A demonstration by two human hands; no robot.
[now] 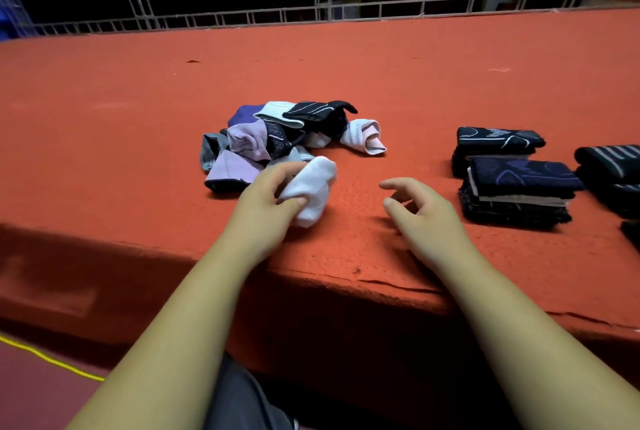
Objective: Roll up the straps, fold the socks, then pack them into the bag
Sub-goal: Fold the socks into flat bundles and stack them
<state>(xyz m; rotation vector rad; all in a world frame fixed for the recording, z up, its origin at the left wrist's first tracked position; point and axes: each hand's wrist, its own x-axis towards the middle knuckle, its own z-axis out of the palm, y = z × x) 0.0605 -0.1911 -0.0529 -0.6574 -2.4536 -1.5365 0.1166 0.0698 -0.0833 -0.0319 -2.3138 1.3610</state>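
My left hand (266,202) grips a white sock (313,187) between thumb and fingers, at the near edge of a loose pile of socks (277,135) in purple, white, grey and black. To the right, my right hand (420,213) hovers just above the red surface with fingers loosely curled and nothing in it. Further right lie stacks of folded dark socks (512,183), with another dark stack (613,173) at the frame's right edge. No bag or straps are in view.
The red felt-covered table (346,76) stretches far back to a metal railing (381,10). Its front edge runs just below my wrists. A yellow cord (48,358) lies on the floor at lower left.
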